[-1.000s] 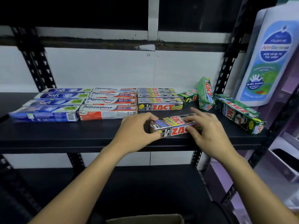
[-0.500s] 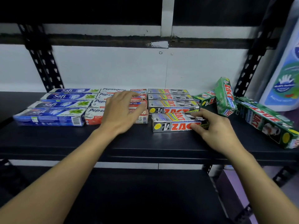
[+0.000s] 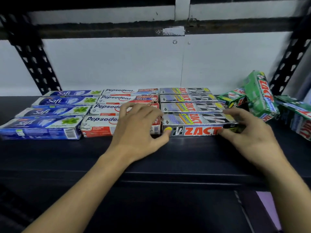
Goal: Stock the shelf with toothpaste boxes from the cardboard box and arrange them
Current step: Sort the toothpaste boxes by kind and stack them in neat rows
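On the black shelf (image 3: 67,157) the toothpaste lay in three neat columns running from the back edge toward the front. At the left end were four blue boxes marked "Safi" (image 3: 50,113), next to them four white-and-red "Pepsodent" boxes (image 3: 107,101), one reading "10X", then four grey boxes (image 3: 186,98) printed "ZACT" in red with a yellow "Smokers" tag. The front grey ZACT box (image 3: 195,126) sat closest to the shelf's front edge, in line with its column. The right hand (image 3: 249,137) had its grip clamped on that box's right end, thumb on the front face and fingers over the top. The left hand (image 3: 139,130) lay with its grip apart, fingers spread above the front Pepsodent box and hiding part of its label, thumb touching the yellow dot at the grey box's left end. At the shelf's right end, at least three green ZACT boxes (image 3: 259,95) were jumbled, one tilted up on end. Perforated black uprights (image 3: 35,61) stood against a white wall (image 3: 117,64).
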`<action>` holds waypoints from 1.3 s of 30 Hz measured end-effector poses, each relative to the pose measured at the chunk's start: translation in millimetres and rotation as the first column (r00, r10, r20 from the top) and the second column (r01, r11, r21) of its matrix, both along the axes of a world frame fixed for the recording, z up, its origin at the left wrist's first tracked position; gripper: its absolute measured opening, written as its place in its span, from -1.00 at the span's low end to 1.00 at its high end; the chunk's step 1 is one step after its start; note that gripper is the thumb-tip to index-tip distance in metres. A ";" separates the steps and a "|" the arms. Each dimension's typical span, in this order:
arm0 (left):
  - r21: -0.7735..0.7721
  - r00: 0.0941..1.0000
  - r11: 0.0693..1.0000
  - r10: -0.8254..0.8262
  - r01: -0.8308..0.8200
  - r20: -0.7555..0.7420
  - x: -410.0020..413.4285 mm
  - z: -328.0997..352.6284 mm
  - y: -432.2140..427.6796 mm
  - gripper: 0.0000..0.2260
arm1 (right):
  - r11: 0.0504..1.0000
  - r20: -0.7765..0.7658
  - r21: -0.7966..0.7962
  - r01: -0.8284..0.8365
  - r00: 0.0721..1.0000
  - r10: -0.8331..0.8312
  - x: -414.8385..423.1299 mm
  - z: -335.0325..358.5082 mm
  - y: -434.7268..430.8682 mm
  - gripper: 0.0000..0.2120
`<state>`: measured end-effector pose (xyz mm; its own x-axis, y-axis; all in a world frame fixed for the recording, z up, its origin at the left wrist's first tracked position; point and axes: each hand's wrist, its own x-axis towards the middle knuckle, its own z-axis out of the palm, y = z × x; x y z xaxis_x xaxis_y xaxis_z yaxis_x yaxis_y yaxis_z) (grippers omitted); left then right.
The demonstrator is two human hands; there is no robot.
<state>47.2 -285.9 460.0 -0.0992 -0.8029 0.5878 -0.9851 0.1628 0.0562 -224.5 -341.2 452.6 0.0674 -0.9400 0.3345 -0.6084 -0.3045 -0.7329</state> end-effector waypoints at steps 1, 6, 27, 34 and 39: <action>0.005 1.000 1.000 -0.010 0.010 0.011 0.2 -0.9 -0.5 -0.59 | 1.000 0.030 0.009 0.020 0.999 -0.020 -0.5 -1.2 -1.2 -0.54; 0.009 1.000 1.000 -0.028 0.028 0.014 1.3 -2.7 -1.2 -0.61 | 1.000 0.159 0.019 -0.001 0.987 -0.002 -2.2 -8.1 -10.0 -0.46; 0.068 0.999 0.997 -0.040 0.039 0.020 2.6 -4.5 -1.4 -0.57 | 0.998 0.221 0.044 -0.035 0.975 0.024 -2.4 -10.8 -12.2 -0.37; 0.057 0.998 0.997 -0.059 0.059 0.004 3.5 -4.1 -1.5 -0.57 | 0.999 0.218 0.042 -0.016 0.976 0.006 -2.3 -10.9 -12.1 -0.39; 0.058 0.997 0.996 -0.073 0.072 0.005 3.3 -4.5 -1.3 -0.60 | 0.999 0.204 0.037 -0.011 0.979 0.003 -2.5 -10.1 -10.2 -0.40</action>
